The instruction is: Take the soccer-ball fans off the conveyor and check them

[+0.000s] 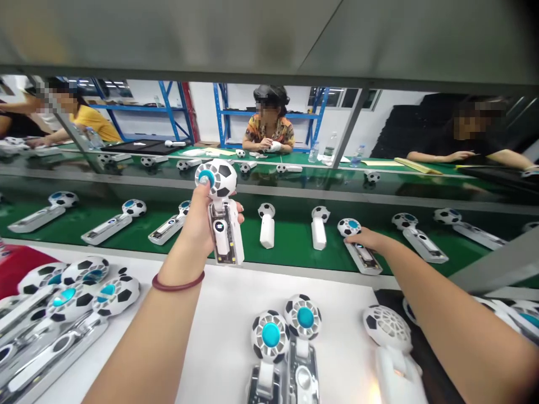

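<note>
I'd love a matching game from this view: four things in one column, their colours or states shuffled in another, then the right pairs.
Things
1. Left hand
2. Right hand
3. Wristband
4. Long surface just beyond the white tabletop

Colours and states
A. Green
B. Touching a football-headed device that is lying down
C. Dark red
D. Holding up a football-headed device, thumb on its ball-shaped head

Right pairs: 1-D, 2-B, 3-C, 4-A
</note>
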Tool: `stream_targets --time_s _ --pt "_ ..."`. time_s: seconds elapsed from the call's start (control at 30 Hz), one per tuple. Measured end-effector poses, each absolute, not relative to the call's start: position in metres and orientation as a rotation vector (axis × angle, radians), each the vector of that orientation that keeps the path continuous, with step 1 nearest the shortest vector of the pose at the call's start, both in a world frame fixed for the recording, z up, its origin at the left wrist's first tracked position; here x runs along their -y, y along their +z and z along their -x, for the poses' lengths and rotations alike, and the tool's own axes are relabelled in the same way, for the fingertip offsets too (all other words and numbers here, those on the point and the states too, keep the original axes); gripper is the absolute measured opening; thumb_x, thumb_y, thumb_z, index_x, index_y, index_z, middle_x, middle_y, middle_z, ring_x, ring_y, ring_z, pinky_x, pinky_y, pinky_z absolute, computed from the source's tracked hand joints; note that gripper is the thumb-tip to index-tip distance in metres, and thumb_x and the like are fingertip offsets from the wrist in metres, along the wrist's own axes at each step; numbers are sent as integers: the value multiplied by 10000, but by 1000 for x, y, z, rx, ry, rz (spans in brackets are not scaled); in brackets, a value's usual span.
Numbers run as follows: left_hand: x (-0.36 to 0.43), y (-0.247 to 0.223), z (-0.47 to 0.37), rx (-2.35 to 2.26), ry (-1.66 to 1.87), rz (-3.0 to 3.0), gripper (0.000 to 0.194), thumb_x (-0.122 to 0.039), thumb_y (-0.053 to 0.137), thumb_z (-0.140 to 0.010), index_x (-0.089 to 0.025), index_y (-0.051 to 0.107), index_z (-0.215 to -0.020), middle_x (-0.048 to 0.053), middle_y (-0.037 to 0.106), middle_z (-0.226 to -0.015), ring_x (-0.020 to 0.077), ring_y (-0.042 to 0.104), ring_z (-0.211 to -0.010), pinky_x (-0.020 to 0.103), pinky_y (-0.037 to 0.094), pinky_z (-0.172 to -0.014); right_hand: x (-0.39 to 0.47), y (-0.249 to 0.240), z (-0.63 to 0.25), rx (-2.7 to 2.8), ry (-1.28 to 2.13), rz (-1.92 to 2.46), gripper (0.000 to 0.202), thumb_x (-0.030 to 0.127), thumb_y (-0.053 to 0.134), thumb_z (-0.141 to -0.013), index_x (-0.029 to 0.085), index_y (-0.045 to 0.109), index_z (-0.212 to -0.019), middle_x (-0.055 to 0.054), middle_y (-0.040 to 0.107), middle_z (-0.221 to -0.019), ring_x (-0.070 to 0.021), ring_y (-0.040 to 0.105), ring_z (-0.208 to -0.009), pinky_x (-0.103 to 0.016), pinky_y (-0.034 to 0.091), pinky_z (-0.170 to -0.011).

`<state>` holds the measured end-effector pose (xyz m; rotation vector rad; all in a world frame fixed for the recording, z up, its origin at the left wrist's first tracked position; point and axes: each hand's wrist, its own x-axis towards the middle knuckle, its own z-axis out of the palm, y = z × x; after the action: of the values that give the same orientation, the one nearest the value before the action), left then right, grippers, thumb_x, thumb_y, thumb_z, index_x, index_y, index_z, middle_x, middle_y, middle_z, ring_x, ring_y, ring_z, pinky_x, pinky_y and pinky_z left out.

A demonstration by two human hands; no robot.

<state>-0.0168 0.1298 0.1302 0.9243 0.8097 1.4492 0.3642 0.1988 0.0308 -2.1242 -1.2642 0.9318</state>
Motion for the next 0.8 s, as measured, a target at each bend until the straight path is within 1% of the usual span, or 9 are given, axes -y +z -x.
stream_targets --time_s 0.1,0.2,0.27,0.37,0.43,0.5,0.63,0.73,0.8 --pt "-114 135 10 -760 1473 -956 465 -564 386 -753 -144 585 -761 48 597 -522 173 547 -441 261 425 -425 -181 49 -353 1121 1135 1862 232 198 654 -665 163 524 -854 -32 588 -661 -187 578 -606 -324 494 -595" --pt "-97 130 7 -681 1441 -1010 443 -583 560 -646 -168 611 -794 42 631 -608 191 581 -553 283 466 -504 -158 80 -335 1014 1240 1555 91 260 557 -751 202 500 -792 9 539 -601 -143 548 -559 -265 487 -581" --pt "-88 120 8 -706 1451 -1002 473 -574 647 -585 -179 627 -844 44 660 -719 227 612 -685 308 499 -578 -136 100 -321 970 1294 1392 161 365 495 -802 207 524 -793 -12 569 -643 -153 571 -603 -270 497 -616" --pt "-77 99 12 -797 1444 -986 502 -505 717 -562 -182 614 -933 54 670 -857 262 608 -859 337 506 -692 -100 112 -297 828 1414 1189 432 566 345 -846 202 573 -886 -56 619 -735 -199 604 -704 -308 507 -648" --pt "-72 80 16 -885 1411 -1009 542 -473 740 -559 -169 589 -981 71 664 -897 272 592 -920 345 488 -746 -78 103 -283 749 1403 1124 468 606 385 -826 201 580 -957 -62 635 -810 -211 608 -773 -308 506 -674" --pt "-67 58 21 -963 1395 -1067 589 -481 741 -567 -167 554 -1029 89 642 -996 281 559 -1006 358 456 -830 -61 81 -273 767 1244 1117 457 596 490 -784 226 546 -1047 -49 633 -952 -214 590 -907 -304 492 -765" --pt "-57 8 35 -1116 1304 -1276 710 -405 770 -570 -204 434 -1162 115 507 -1244 291 449 -1172 396 342 -997 -41 35 -265 932 1007 1184 618 594 588 -695 271 412 -1191 -46 526 -1216 -252 479 -1133 -373 390 -951" --pt "-49 -17 42 -1141 1118 -1306 669 -367 738 -636 -200 392 -1183 141 489 -1257 287 458 -1170 426 339 -1000 -33 19 -259 1009 1172 1321 701 419 734 -599 255 388 -1186 -60 562 -1124 -268 518 -1069 -417 376 -951" --pt "-45 -21 40 -1061 1062 -1292 579 -386 699 -681 -189 411 -1142 144 532 -1198 280 501 -1122 418 380 -963 -31 19 -252 989 1379 1356 640 339 743 -604 236 400 -1134 -49 594 -982 -255 581 -951 -415 430 -880"
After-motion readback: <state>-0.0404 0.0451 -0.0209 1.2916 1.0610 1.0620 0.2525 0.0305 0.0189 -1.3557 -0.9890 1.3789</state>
